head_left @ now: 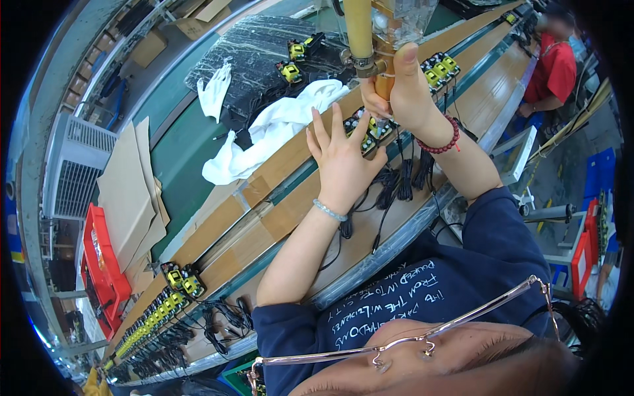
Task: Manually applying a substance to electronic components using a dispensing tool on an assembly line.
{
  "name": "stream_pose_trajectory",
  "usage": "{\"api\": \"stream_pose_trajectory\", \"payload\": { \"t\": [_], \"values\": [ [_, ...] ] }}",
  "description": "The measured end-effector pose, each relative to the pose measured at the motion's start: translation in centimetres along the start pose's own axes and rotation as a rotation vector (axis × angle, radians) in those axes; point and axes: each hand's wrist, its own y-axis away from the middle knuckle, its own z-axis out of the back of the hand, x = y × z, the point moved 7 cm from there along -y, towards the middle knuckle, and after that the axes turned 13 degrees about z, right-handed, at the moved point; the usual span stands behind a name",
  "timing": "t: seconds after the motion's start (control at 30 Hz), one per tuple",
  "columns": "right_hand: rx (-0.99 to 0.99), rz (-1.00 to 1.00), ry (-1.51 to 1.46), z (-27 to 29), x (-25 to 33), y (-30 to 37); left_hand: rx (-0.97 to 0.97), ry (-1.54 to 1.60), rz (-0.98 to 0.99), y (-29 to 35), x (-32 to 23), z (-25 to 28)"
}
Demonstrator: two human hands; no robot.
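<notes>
My right hand (411, 96), with a dark red bead bracelet at its wrist, is wrapped round an upright amber-coloured tool (384, 61). A thick yellow tube (358, 30) with a metal hose clamp runs up beside it; I cannot tell the tool's exact kind, and its lower end is hidden. My left hand (345, 162) is open, fingers spread, close beside small circuit boards (375, 129) with yellow-wrapped parts. Whether its fingertips touch them I cannot tell. Black cables (396, 181) with plugs hang from these boards toward me.
More boards stand in a row (153, 315) at lower left and in a group (442, 69) beyond my right hand. White cloth (281, 129) and a black sheet (247, 56) lie across the line. Cardboard sheets (129, 191) and a red bin (99, 264) are left. Another person (553, 72) works at far right.
</notes>
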Motion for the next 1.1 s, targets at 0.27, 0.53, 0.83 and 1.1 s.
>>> {"api": "stream_pose_trajectory", "payload": {
  "t": [0.27,0.53,0.83,1.1],
  "values": [
    [-0.026,-0.028,0.04,0.0,0.7,-0.3,-0.128,0.029,-0.011,0.8,0.4,1.9],
    [0.048,-0.042,0.017,-3.6,1.6,0.0,0.026,-0.037,-0.016,1.4,2.4,2.4],
    [0.091,-0.12,0.029,-3.6,-0.6,1.1,0.073,0.022,-0.001,1.6,2.9,2.2],
    [0.044,-0.099,0.066,-3.9,0.0,0.6,0.102,0.014,0.009,1.7,3.0,2.1]
  ]
}}
